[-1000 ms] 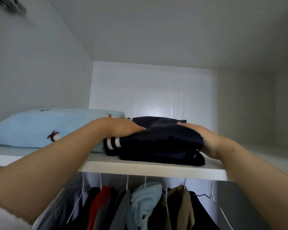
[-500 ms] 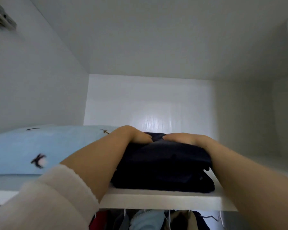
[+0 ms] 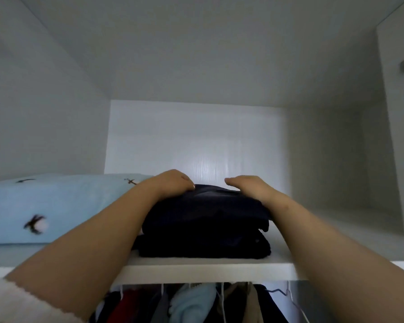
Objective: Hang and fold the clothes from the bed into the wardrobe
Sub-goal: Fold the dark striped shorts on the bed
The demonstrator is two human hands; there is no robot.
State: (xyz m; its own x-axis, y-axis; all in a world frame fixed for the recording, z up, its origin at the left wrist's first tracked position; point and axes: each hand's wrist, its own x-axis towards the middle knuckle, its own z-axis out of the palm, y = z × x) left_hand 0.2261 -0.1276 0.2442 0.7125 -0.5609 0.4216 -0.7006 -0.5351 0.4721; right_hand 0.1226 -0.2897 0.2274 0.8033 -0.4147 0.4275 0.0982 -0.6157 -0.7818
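The left hand (image 3: pixel 170 183) and right hand (image 3: pixel 248 185) are pressing the folded dark clothes (image 3: pixel 203 226) onto the shelf (image 3: pixel 196 269), fingers relaxed and together.

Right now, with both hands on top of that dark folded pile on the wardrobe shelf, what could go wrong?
1. The dark pile sits near the front edge of the shelf; pulling back the left hand and right hand might drag it off onto the hanging clothes.
2. Its top layer sits offset from the lower one, so it may slide or unfold.
3. The left forearm runs beside the light blue bundle and could nudge it.
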